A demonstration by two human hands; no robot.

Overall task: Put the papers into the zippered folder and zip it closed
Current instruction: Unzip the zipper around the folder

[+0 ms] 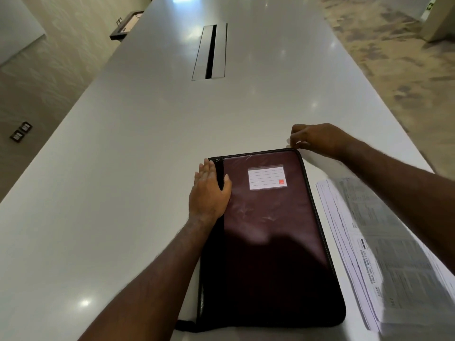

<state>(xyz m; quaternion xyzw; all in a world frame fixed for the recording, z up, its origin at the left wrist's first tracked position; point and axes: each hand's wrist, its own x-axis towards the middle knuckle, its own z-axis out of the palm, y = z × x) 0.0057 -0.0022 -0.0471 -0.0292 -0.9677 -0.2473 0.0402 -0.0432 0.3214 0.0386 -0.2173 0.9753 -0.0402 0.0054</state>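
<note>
The zippered folder lies between the hands on the worktop. Left hand presses it flat, fingers straight; right hand pinches its far corner (zipper pull unclear). Papers lie under the right forearm.

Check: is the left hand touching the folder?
Touching. The head view shows the left hand lying flat on the folder, near its spine.

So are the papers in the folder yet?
Not yet. The papers lie on the table beside the closed folder. The left hand presses it flat; the right hand pinches at its far corner, probably the zipper pull. Opening, filling and zipping remain.
</note>
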